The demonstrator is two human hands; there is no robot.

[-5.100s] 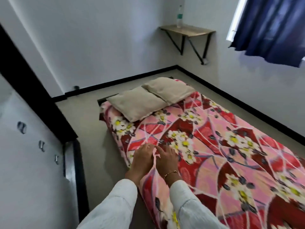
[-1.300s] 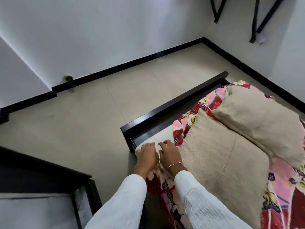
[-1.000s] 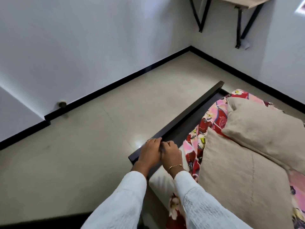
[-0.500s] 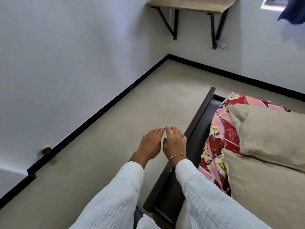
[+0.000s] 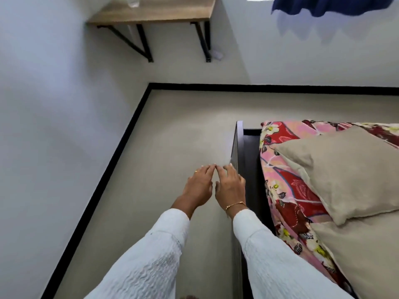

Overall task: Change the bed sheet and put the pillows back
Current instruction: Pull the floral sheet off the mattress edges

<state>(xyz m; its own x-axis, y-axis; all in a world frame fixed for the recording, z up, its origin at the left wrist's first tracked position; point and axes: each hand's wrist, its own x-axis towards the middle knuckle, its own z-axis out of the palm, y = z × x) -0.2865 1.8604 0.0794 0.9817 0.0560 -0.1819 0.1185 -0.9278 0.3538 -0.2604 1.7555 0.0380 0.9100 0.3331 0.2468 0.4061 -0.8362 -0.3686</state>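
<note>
Pale floor fills the near left, where both white-sleeved arms reach forward. Since a moment ago the left hand (image 5: 199, 184) and right hand (image 5: 230, 186) have left the red-and-pink floral bed sheet (image 5: 285, 203) and hover empty, fingers loosely extended, beside the dark bed frame (image 5: 235, 145). Right, two beige pillows (image 5: 345, 169) lie on the sheet; stripping seems unstarted.
</note>
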